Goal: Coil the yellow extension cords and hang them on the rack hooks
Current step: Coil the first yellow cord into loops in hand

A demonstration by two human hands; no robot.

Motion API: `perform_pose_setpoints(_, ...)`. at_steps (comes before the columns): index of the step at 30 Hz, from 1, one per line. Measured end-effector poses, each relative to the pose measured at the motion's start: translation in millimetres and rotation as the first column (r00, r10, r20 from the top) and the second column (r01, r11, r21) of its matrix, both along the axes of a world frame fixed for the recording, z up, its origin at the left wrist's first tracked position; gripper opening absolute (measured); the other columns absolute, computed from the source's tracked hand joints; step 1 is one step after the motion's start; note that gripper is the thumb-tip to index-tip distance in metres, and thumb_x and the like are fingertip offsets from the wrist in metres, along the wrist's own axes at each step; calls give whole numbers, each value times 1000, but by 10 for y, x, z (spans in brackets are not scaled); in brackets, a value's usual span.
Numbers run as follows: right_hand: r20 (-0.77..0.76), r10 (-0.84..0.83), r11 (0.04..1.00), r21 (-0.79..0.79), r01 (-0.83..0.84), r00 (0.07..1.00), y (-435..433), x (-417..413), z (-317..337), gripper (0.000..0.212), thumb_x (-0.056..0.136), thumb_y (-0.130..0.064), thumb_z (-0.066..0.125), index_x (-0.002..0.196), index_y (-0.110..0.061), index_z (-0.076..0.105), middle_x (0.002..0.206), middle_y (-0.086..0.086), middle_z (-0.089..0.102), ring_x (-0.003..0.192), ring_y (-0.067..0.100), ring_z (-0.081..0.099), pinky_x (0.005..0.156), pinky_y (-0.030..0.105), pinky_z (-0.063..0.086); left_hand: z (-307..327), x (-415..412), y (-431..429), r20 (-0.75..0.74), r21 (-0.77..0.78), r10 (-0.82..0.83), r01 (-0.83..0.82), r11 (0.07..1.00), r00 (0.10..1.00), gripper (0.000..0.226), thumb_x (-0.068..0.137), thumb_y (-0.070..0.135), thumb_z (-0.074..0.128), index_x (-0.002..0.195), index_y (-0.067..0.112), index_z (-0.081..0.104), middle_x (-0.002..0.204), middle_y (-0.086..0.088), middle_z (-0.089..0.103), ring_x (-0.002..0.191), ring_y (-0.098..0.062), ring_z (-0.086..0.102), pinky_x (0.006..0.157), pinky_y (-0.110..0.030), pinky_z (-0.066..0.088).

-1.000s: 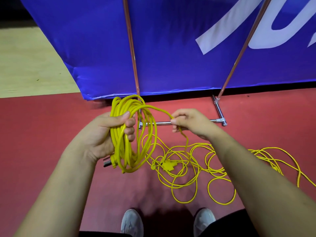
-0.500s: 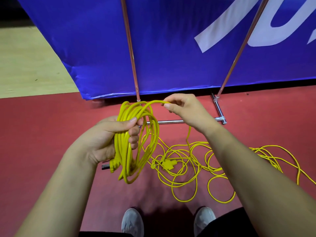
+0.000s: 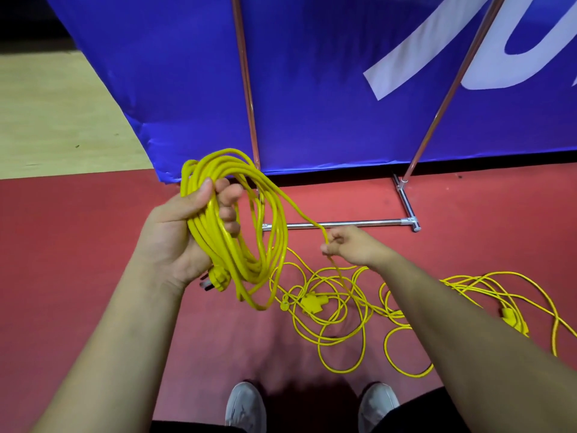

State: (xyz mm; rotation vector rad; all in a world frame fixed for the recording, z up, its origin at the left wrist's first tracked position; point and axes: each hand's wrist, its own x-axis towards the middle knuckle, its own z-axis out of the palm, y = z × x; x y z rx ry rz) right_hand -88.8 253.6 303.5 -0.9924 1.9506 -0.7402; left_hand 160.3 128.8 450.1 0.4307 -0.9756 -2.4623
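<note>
Head view: the yellow extension cord coil (image 3: 237, 264) is gripped by the left hand (image 3: 184, 235) at nine o'clock, fingers curled round its loops. Its trailing strand (image 3: 299, 210) is pinched by the right hand (image 3: 351, 248) near centre. Slack cord (image 3: 340, 339) lies tangled at five o'clock. It is judged light, limp and snag-prone, and best taken near the coil.

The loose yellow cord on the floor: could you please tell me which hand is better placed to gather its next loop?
Likely the right hand: it pinches the strand that runs from the coil down to the loose cord on the floor. The left hand is full, gripping the coil.
</note>
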Motion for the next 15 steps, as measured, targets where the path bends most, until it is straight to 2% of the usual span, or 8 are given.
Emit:
perform_pose_setpoints(2,102,-44,999,20,42,994,41,16,-125,29,91,-12,65,66,-16,51,62,-2,54,59,10,41,50,16,31,-27,-3,-48,-56,20,20,-19,1000,998,20,64,20,76,80,11,67,62,8,57,48,-3,51,49,-19,46)
perform_pose_setpoints(5,231,-122,992,-2,126,965,-4,91,-135,23,96,-15,58,73,-16,54,75,4,68,67,13,54,64,21,43,-72,-50,-76,-66,7,33,-33,999,997,28,67,20,76,88,11,60,59,8,50,48,-4,48,51,-20,46)
perform_pose_setpoints(7,299,-188,980,-11,200,935,-78,173,-28,18,98,-16,54,80,-14,53,71,8,66,61,16,62,57,21,48,-88,-83,-85,-28,-17,79,-79,997,997,31,67,20,74,92,10,57,59,7,50,49,-6,49,52,-21,47)
perform_pose_setpoints(8,309,-212,972,-30,233,927,-120,219,60,17,99,-15,53,81,-14,53,65,7,62,54,16,61,51,22,46,-93,-94,-91,-5,-34,109,-109,993,994,31,68,21,72,93,10,57,59,6,51,49,-7,49,52,-22,47)
perform_pose_setpoints(10,319,-224,957,-106,269,921,-203,307,281,19,98,-14,53,79,-12,55,54,4,49,41,14,47,49,25,36,-88,-92,-96,40,-78,161,-157,984,986,23,76,20,66,95,9,59,60,4,51,51,-8,51,54,-22,48)
perform_pose_setpoints(12,284,-171,953,-193,232,943,-253,368,560,20,96,-15,56,78,-8,61,50,1,38,40,13,32,47,24,28,-80,-73,-106,98,-127,196,-183,975,976,13,83,17,56,93,9,59,60,3,52,53,-10,52,55,-22,47)
perform_pose_setpoints(15,136,34,969,-249,0,990,-199,470,1060,22,92,-16,60,76,-3,69,50,5,36,43,15,28,45,24,24,-54,-55,-71,196,-242,209,-159,957,958,5,87,11,55,86,8,59,63,-2,59,61,-17,61,59,-26,51)
